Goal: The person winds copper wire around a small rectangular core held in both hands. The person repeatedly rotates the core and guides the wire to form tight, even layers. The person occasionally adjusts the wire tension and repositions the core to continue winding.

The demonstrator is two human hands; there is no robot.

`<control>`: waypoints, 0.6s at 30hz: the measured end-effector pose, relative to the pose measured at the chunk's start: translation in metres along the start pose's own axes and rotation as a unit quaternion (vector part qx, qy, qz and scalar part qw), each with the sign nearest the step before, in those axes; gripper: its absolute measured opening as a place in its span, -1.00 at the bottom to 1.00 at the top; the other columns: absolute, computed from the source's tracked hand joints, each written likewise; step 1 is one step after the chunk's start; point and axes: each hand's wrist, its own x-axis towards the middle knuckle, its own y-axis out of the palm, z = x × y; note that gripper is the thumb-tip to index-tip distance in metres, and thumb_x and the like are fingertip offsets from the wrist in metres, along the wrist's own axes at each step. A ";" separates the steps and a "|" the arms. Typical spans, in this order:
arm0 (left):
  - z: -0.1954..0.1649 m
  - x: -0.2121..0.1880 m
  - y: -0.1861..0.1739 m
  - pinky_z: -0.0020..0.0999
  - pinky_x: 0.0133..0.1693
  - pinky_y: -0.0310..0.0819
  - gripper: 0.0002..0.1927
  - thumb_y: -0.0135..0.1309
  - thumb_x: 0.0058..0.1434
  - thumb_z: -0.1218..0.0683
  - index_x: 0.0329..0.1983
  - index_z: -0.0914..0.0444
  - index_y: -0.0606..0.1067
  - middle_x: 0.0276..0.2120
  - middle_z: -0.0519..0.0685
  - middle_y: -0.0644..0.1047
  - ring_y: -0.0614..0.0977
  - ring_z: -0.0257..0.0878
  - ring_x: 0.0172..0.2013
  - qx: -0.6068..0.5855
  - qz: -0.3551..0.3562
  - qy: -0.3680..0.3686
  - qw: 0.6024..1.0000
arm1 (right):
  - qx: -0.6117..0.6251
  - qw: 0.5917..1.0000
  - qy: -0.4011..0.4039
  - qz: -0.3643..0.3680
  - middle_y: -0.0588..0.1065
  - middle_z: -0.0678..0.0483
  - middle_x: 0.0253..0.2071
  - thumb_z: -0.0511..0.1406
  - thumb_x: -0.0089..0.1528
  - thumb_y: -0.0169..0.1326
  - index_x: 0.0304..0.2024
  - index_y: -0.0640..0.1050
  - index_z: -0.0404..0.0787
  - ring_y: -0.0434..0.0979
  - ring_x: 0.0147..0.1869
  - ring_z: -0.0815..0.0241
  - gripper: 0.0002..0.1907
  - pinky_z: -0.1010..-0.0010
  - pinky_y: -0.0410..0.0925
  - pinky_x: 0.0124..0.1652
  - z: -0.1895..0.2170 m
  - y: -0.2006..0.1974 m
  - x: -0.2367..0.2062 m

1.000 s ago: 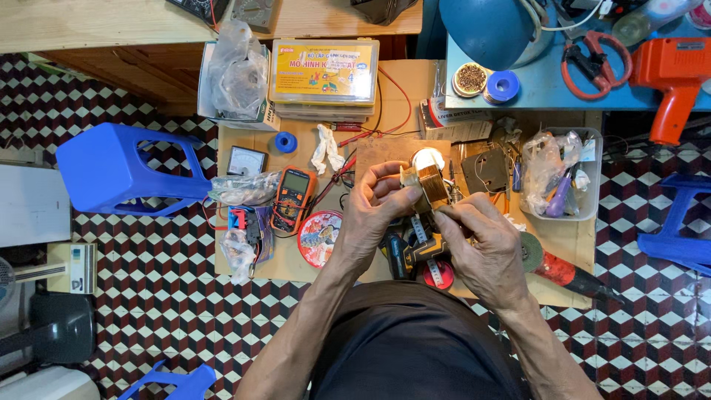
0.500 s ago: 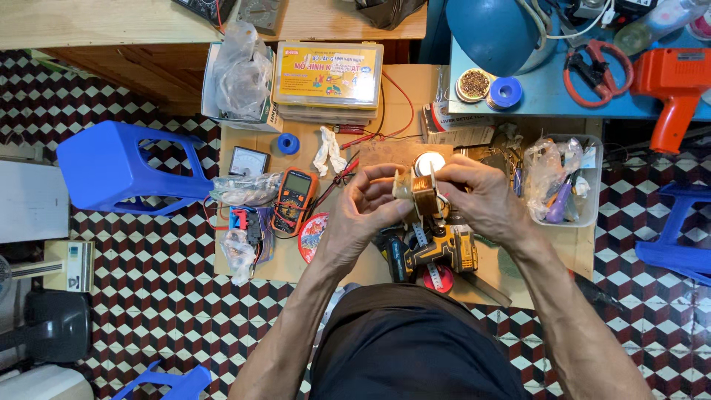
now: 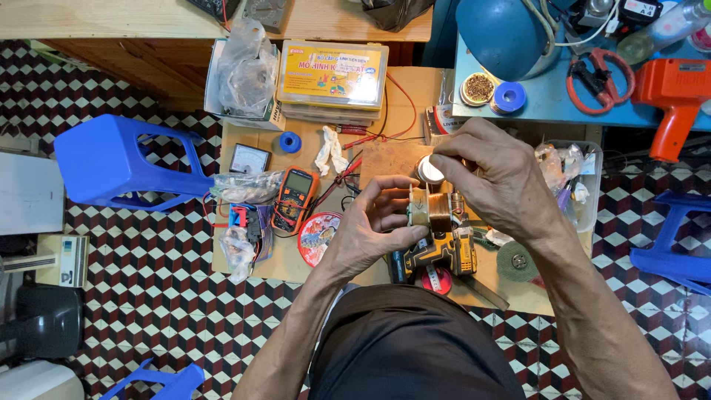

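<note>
My left hand (image 3: 378, 226) gripped the copper-wound coil (image 3: 431, 210) above the middle of the surface (image 3: 385, 159), over a yellow power tool (image 3: 437, 252). My right hand (image 3: 496, 178) hovered over the coil, fingers pinched narrow; what they pinched I could not tell.

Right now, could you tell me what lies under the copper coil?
Beneath the copper coil, held by the left hand, lies a yellow-black power tool; the right hand hides the bench beyond.

Workshop (multimeter (image 3: 294, 198), drill (image 3: 675, 100)).
</note>
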 end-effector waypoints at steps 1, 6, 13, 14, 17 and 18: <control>0.000 0.000 0.000 -0.22 0.21 0.51 -0.22 0.36 0.05 0.11 0.31 0.34 0.30 0.15 0.16 0.51 0.59 -0.14 0.15 0.006 -0.002 0.005 1.000 | -0.006 1.000 -0.009 -0.007 0.51 0.05 -0.30 -0.37 0.31 0.15 -0.17 0.62 -0.31 0.52 -0.25 0.24 -0.89 0.38 0.37 -0.29 0.002 -0.001 0.000; 0.003 0.001 0.000 -0.21 0.27 0.45 -0.21 0.38 0.02 0.13 0.30 0.32 0.29 0.19 0.15 0.48 0.54 -0.14 0.21 0.018 0.011 0.005 1.000 | -0.015 0.999 -0.031 -0.004 0.51 0.05 -0.31 -0.38 0.29 0.18 -0.19 0.62 -0.31 0.52 -0.26 0.22 -0.90 0.37 0.38 -0.27 0.005 -0.002 0.000; 0.007 0.007 0.002 -0.20 0.29 0.44 -0.22 0.38 0.03 0.16 0.31 0.33 0.29 0.19 0.15 0.47 0.52 -0.14 0.22 0.018 0.006 0.023 1.000 | -0.038 0.998 -0.039 -0.007 0.49 0.05 -0.35 -0.40 0.27 0.19 -0.20 0.62 -0.33 0.51 -0.30 0.19 -0.91 0.35 0.37 -0.31 0.011 -0.004 -0.005; 0.007 0.008 0.002 -0.21 0.28 0.45 -0.22 0.38 0.04 0.16 0.30 0.33 0.29 0.18 0.15 0.48 0.53 -0.14 0.22 0.012 0.003 0.021 1.000 | -0.050 0.997 -0.050 -0.011 0.48 0.03 -0.36 -0.40 0.26 0.20 -0.22 0.62 -0.34 0.50 -0.29 0.16 -0.91 0.33 0.36 -0.30 0.012 -0.004 -0.006; 0.010 0.013 0.001 -0.21 0.24 0.50 -0.25 0.36 0.04 0.15 0.28 0.32 0.29 0.16 0.15 0.48 0.56 -0.13 0.19 0.003 -0.008 0.020 1.000 | -0.073 0.995 -0.072 -0.019 0.46 0.00 -0.34 -0.42 0.23 0.21 -0.24 0.59 -0.35 0.50 -0.26 0.10 -0.91 0.29 0.36 -0.27 0.016 -0.002 -0.012; 0.011 0.015 0.002 -0.21 0.22 0.52 -0.26 0.36 0.04 0.15 0.27 0.32 0.29 0.15 0.15 0.48 0.57 -0.13 0.17 0.007 -0.012 0.021 1.000 | -0.074 0.995 -0.071 -0.021 0.47 -0.01 -0.33 -0.42 0.22 0.21 -0.24 0.58 -0.35 0.50 -0.25 0.10 -0.91 0.30 0.36 -0.26 0.018 -0.001 -0.016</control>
